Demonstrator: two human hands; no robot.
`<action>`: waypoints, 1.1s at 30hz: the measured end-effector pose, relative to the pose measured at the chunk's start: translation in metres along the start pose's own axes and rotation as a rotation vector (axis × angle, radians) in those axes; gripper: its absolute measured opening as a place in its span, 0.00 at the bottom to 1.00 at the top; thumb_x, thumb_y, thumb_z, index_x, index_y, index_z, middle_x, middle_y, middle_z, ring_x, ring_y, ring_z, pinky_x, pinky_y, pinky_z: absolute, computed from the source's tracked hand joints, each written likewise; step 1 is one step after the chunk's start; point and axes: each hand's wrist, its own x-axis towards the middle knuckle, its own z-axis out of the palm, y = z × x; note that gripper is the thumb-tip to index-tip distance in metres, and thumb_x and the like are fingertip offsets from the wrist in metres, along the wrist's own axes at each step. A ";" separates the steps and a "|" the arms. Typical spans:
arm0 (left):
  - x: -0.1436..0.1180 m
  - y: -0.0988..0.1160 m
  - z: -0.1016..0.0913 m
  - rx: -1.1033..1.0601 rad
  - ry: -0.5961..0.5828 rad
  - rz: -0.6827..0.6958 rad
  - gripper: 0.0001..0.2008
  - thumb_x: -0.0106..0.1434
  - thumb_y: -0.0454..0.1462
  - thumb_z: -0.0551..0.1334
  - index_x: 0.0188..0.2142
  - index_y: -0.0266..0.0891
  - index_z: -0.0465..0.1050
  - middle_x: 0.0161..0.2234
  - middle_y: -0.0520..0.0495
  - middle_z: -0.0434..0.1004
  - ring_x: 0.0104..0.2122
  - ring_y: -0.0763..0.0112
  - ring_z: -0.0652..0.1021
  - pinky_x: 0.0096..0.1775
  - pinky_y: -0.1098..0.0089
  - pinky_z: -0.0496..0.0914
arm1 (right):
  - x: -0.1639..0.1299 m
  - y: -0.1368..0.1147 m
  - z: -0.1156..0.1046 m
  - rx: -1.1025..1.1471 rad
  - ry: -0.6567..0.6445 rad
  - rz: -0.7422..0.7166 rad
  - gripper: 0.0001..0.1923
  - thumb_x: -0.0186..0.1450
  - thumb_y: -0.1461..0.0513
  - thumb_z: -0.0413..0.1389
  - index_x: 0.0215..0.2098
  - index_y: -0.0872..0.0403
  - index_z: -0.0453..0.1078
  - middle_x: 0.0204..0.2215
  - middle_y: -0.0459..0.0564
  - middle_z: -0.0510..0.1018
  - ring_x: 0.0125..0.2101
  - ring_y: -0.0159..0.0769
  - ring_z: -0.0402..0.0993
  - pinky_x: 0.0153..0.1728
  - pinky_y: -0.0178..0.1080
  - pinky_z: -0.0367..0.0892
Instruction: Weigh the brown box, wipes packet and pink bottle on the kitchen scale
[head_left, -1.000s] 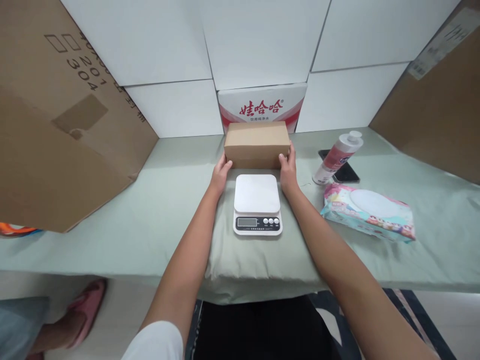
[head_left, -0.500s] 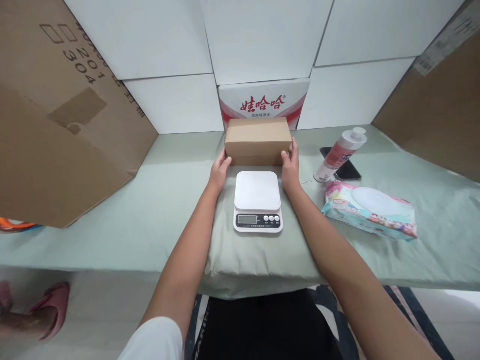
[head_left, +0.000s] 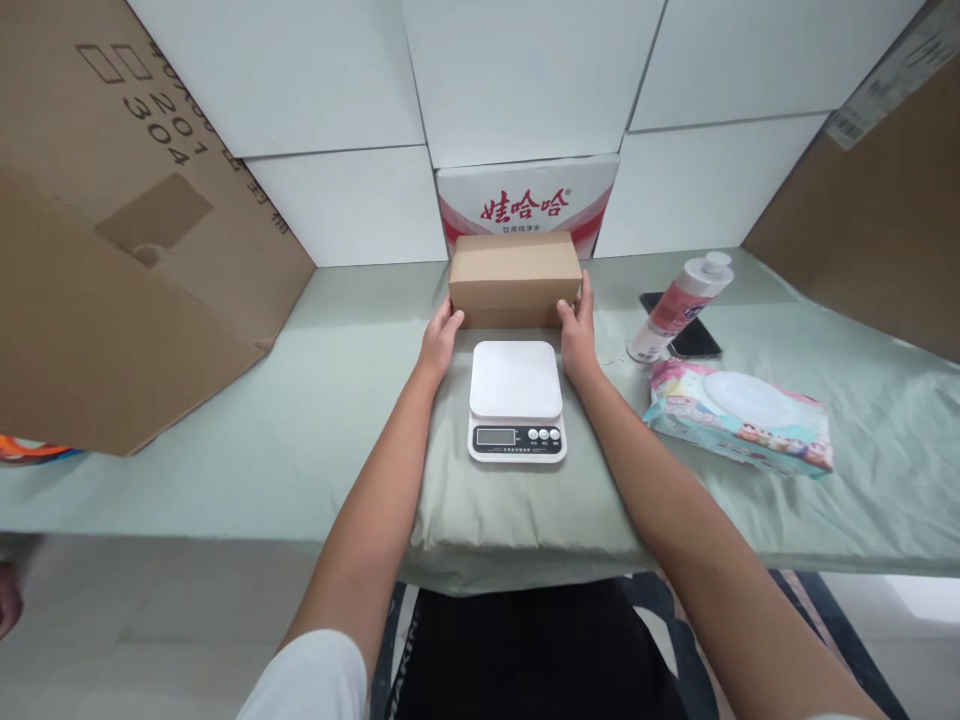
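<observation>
A pale green tabletop (head_left: 247,400) runs across the view, with a big cardboard sheet (head_left: 112,250) leaning at its left end and white panels behind. At the back middle sits a brown box (head_left: 515,272), in front of a red-and-white carton (head_left: 525,200). The left hand (head_left: 441,340) presses the box's left end and the right hand (head_left: 578,330) its right end, each grip open and flat against the cardboard, holding the box between them. Just in front lies a white scale (head_left: 516,395). To the right lie a wipes pack (head_left: 739,415), a tilted bottle (head_left: 679,305) and a phone (head_left: 694,340).
</observation>
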 end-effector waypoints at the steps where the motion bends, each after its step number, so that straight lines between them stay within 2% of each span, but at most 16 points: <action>1: 0.000 0.000 0.000 0.001 0.000 -0.002 0.33 0.65 0.53 0.65 0.65 0.44 0.72 0.72 0.46 0.64 0.75 0.53 0.59 0.76 0.53 0.51 | 0.000 -0.001 0.000 -0.010 -0.007 -0.004 0.45 0.67 0.39 0.53 0.76 0.43 0.46 0.75 0.50 0.56 0.75 0.43 0.52 0.76 0.54 0.49; 7: 0.001 -0.001 0.001 -0.003 -0.010 0.027 0.34 0.64 0.54 0.65 0.66 0.44 0.71 0.72 0.45 0.63 0.75 0.53 0.59 0.75 0.54 0.52 | -0.001 0.002 -0.001 -0.014 -0.004 0.014 0.46 0.67 0.39 0.54 0.76 0.41 0.44 0.75 0.50 0.55 0.74 0.44 0.53 0.76 0.55 0.50; 10: 0.001 -0.004 0.001 0.010 0.070 0.035 0.38 0.64 0.56 0.66 0.68 0.41 0.68 0.73 0.41 0.61 0.75 0.50 0.59 0.75 0.53 0.53 | -0.001 -0.008 0.000 -0.015 0.019 0.003 0.46 0.67 0.39 0.54 0.76 0.43 0.44 0.75 0.52 0.54 0.76 0.45 0.50 0.76 0.56 0.50; 12: -0.001 -0.002 -0.001 0.048 0.166 0.072 0.42 0.63 0.58 0.66 0.70 0.40 0.65 0.74 0.38 0.58 0.75 0.49 0.58 0.75 0.54 0.54 | -0.005 -0.028 -0.002 -0.033 0.039 -0.055 0.43 0.68 0.40 0.54 0.75 0.43 0.46 0.76 0.50 0.52 0.76 0.45 0.48 0.76 0.56 0.49; 14: -0.005 0.006 -0.002 0.127 0.236 0.179 0.44 0.64 0.60 0.64 0.72 0.42 0.61 0.75 0.39 0.56 0.75 0.51 0.56 0.75 0.55 0.54 | -0.016 -0.061 -0.011 -0.050 0.067 -0.157 0.39 0.70 0.43 0.54 0.74 0.40 0.50 0.75 0.48 0.54 0.75 0.46 0.52 0.75 0.57 0.51; 16: -0.012 0.020 -0.001 0.222 0.253 0.342 0.43 0.67 0.61 0.61 0.74 0.46 0.57 0.75 0.41 0.55 0.76 0.53 0.54 0.75 0.56 0.53 | -0.040 -0.101 -0.034 -0.064 0.111 -0.287 0.34 0.71 0.46 0.55 0.72 0.38 0.55 0.72 0.48 0.61 0.71 0.49 0.63 0.72 0.60 0.59; 18: -0.024 0.040 0.007 0.305 0.214 0.506 0.41 0.69 0.60 0.59 0.75 0.47 0.54 0.75 0.42 0.55 0.76 0.53 0.55 0.75 0.55 0.54 | -0.076 -0.135 -0.071 -0.118 0.186 -0.427 0.28 0.71 0.51 0.56 0.69 0.38 0.64 0.68 0.49 0.68 0.67 0.50 0.68 0.68 0.61 0.65; 20: -0.042 0.061 0.027 0.372 0.095 0.632 0.36 0.72 0.56 0.57 0.74 0.46 0.56 0.73 0.40 0.60 0.74 0.53 0.61 0.73 0.55 0.60 | -0.116 -0.155 -0.121 -0.249 0.371 -0.507 0.26 0.69 0.53 0.57 0.65 0.42 0.70 0.63 0.53 0.75 0.65 0.52 0.72 0.67 0.63 0.65; 21: -0.053 0.071 0.042 0.401 0.007 0.671 0.33 0.74 0.54 0.56 0.73 0.45 0.58 0.71 0.40 0.65 0.71 0.55 0.66 0.71 0.56 0.64 | -0.134 -0.159 -0.148 -0.336 0.458 -0.476 0.26 0.66 0.53 0.60 0.63 0.44 0.73 0.61 0.56 0.77 0.63 0.53 0.74 0.66 0.64 0.65; 24: -0.085 0.093 0.107 0.488 -0.355 0.639 0.25 0.76 0.49 0.53 0.67 0.43 0.68 0.61 0.42 0.78 0.62 0.63 0.78 0.63 0.64 0.73 | -0.173 -0.151 -0.227 -0.517 0.531 -0.109 0.27 0.59 0.57 0.63 0.57 0.44 0.76 0.59 0.61 0.79 0.59 0.56 0.77 0.59 0.62 0.71; 25: -0.094 0.098 0.132 0.542 -0.504 0.583 0.26 0.76 0.50 0.54 0.67 0.43 0.68 0.62 0.42 0.77 0.62 0.63 0.78 0.63 0.65 0.73 | -0.179 -0.146 -0.249 -0.565 0.490 0.050 0.27 0.57 0.56 0.63 0.56 0.44 0.76 0.58 0.62 0.79 0.56 0.56 0.79 0.56 0.62 0.73; 26: -0.101 0.102 0.156 0.603 -0.636 0.510 0.29 0.74 0.52 0.56 0.69 0.42 0.65 0.67 0.41 0.72 0.66 0.61 0.74 0.64 0.63 0.72 | -0.182 -0.140 -0.266 -0.580 0.442 0.193 0.28 0.57 0.54 0.63 0.56 0.44 0.75 0.59 0.63 0.79 0.54 0.57 0.80 0.50 0.60 0.75; 27: -0.105 0.104 0.179 0.664 -0.749 0.433 0.35 0.72 0.54 0.59 0.72 0.41 0.60 0.72 0.39 0.63 0.69 0.57 0.70 0.65 0.61 0.71 | -0.182 -0.136 -0.280 -0.587 0.389 0.310 0.29 0.56 0.52 0.63 0.57 0.43 0.73 0.59 0.64 0.78 0.51 0.56 0.81 0.45 0.58 0.76; 29: -0.105 0.105 0.215 0.770 -0.907 0.317 0.48 0.65 0.54 0.67 0.76 0.39 0.49 0.77 0.33 0.47 0.73 0.49 0.62 0.67 0.56 0.68 | -0.176 -0.131 -0.295 -0.575 0.310 0.434 0.35 0.55 0.49 0.63 0.60 0.43 0.70 0.59 0.66 0.78 0.45 0.53 0.81 0.36 0.53 0.75; 31: -0.098 0.102 0.236 0.820 -0.954 0.253 0.56 0.61 0.52 0.71 0.77 0.38 0.42 0.78 0.29 0.38 0.75 0.45 0.57 0.68 0.53 0.65 | -0.169 -0.130 -0.297 -0.546 0.259 0.456 0.40 0.54 0.47 0.65 0.64 0.43 0.68 0.59 0.65 0.77 0.36 0.48 0.79 0.31 0.51 0.72; 33: -0.086 0.096 0.243 0.810 -0.951 0.225 0.58 0.59 0.49 0.72 0.77 0.38 0.39 0.78 0.29 0.36 0.76 0.46 0.52 0.70 0.52 0.62 | -0.163 -0.131 -0.291 -0.503 0.215 0.471 0.44 0.55 0.45 0.65 0.67 0.43 0.65 0.60 0.64 0.76 0.27 0.41 0.74 0.29 0.50 0.70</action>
